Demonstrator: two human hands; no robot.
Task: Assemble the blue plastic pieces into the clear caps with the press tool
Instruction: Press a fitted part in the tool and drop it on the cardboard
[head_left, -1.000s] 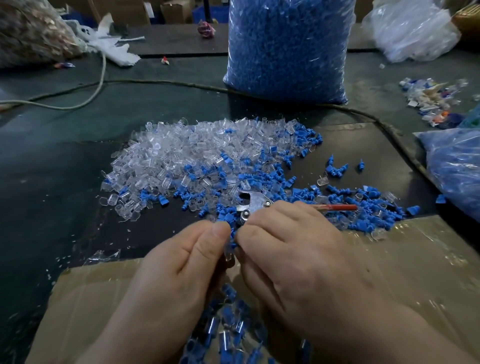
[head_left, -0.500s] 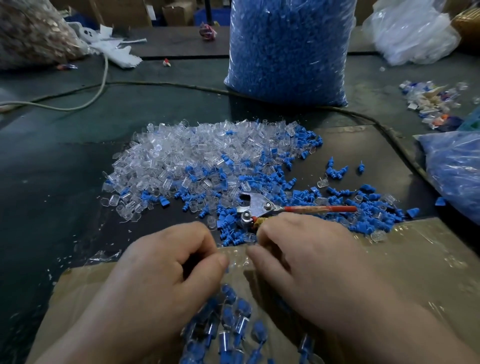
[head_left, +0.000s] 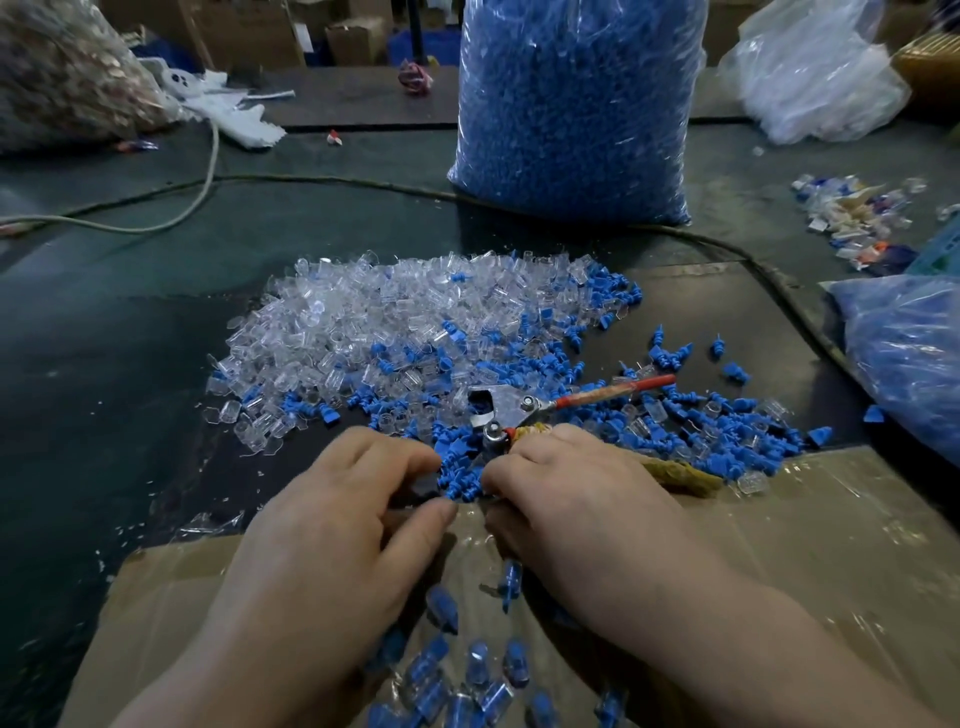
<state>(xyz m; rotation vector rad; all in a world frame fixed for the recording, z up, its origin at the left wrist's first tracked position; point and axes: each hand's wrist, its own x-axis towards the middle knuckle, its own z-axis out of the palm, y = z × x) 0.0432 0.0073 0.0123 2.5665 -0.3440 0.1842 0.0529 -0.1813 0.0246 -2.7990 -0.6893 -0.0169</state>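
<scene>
A heap of clear caps (head_left: 363, 322) lies on the dark table, and loose blue pieces (head_left: 524, 353) are mixed in along its right side. The metal press tool (head_left: 501, 408) rests among them, its red handle (head_left: 618, 389) pointing right and its tape-wrapped handle (head_left: 680, 474) running behind my right hand. My right hand (head_left: 571, 504) has its fingers curled, tips down in a small cluster of blue pieces (head_left: 457, 480). My left hand (head_left: 353, 519) is curled beside that cluster, thumb reaching toward it; what it holds is hidden. Assembled blue-in-clear pieces (head_left: 467, 675) lie in the cardboard box (head_left: 805, 545) below my hands.
A tall bag of blue pieces (head_left: 571, 104) stands at the back centre. A blue bag (head_left: 909, 353) sits at the right edge and a clear bag (head_left: 810, 73) at the back right. A cable (head_left: 208, 156) crosses the table, and scrap parts (head_left: 852, 213) lie far right.
Both hands have parted from their joined pinch at the centre and moved forward to the blue pieces by the tool. More assembled pieces now show in the box.
</scene>
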